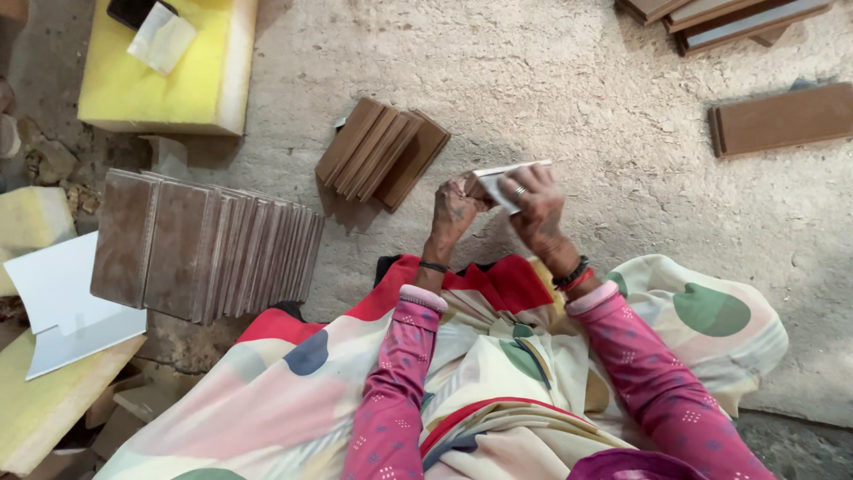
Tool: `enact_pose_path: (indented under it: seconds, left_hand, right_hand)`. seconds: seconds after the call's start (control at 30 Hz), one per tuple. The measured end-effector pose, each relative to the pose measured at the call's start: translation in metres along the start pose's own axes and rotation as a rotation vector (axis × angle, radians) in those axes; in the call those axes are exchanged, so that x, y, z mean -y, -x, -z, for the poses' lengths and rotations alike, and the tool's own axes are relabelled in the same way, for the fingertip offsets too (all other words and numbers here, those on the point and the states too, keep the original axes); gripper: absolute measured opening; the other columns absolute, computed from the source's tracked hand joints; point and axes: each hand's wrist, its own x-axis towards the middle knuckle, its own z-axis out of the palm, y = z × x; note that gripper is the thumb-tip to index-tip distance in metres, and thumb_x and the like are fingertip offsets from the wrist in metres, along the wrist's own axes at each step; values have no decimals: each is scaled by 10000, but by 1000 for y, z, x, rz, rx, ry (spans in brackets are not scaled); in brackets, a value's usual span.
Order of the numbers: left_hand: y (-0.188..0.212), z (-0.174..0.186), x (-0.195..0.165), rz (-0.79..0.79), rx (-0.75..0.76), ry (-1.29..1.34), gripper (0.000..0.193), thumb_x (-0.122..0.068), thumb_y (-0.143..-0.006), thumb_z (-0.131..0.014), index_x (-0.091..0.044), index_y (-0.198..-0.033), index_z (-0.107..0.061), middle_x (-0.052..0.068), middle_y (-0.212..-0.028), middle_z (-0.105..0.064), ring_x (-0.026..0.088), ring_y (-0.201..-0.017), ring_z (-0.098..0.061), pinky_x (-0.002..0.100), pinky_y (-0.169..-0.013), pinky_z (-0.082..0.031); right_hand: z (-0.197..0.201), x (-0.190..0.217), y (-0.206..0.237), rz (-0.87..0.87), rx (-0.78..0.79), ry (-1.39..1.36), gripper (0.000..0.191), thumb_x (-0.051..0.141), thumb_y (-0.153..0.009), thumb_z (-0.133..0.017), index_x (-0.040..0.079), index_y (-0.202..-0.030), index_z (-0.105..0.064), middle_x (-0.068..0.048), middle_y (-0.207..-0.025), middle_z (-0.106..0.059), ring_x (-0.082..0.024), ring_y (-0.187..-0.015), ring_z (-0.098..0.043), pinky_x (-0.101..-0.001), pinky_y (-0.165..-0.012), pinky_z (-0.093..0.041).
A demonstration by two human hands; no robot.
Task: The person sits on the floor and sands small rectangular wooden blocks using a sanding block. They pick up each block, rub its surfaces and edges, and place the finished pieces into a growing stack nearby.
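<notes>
Both of my hands meet in front of me over the rough concrete floor. My right hand (536, 209), with a ring on one finger, grips a small white folded piece of paper or card (499, 176). My left hand (453, 206) pinches the same white piece at its left end. Pink patterned sleeves and a colourful draped cloth (293, 391) cover my arms and lap. A small leaning stack of brown tiles (380, 153) stands on the floor just beyond my left hand.
A long row of brown tiles on edge (204, 244) stands at my left. A yellow foam block (169, 67) with white paper lies at top left. White card (58, 302) and foam pieces lie at far left. Brown slabs (782, 117) rest at top right.
</notes>
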Motion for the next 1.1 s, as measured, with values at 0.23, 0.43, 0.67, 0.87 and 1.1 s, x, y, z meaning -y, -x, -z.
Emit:
enact_pose_path:
  seconds: [0.23,0.43,0.67,0.87,1.1]
  left_hand:
    - [5,-4,22,179,79,6,319,-136,-779,-811,-25,-1049,-684,92,-865,-753,195,-746,-708,358,-682,-602]
    - [-6,11,30,135,56,-117,410,-171,-707,-936,28,-950,-673,136,-795,-707,256,-679,-628,405,-667,-583]
    - [10,-4,33,-123,-15,-116,185,-177,-874,-750,-72,-1014,-689,77,-922,-749,204,-815,-735,353,-745,-618]
    - [-4,13,34,59,13,-91,374,-204,-668,-913,19,-871,-691,117,-773,-719,271,-673,-677,396,-654,-575]
    - [11,0,29,-188,14,-75,146,-139,-934,-709,-22,-1020,-718,84,-948,-727,252,-855,-719,347,-754,-570]
  right_hand:
    - [18,-20,8,-13,73,-40,174,83,-878,-715,105,-1049,-732,-76,-1005,-681,-277,-902,-622,-409,-707,-494]
    - [15,-47,6,-18,73,103,82,135,-902,-742,137,-979,-716,-57,-963,-672,-239,-873,-607,-392,-639,-490]
    - [-13,14,22,40,53,1,216,155,-915,-711,78,-1116,-727,-87,-1027,-673,-252,-919,-621,-406,-681,-501]
    - [18,-61,10,-157,136,96,162,96,-906,-685,131,-1056,-733,-80,-1043,-688,-310,-966,-647,-443,-805,-520]
    - [-32,2,29,41,25,-5,118,138,-974,-701,93,-1077,-738,-93,-1017,-709,-269,-901,-657,-421,-720,-521]
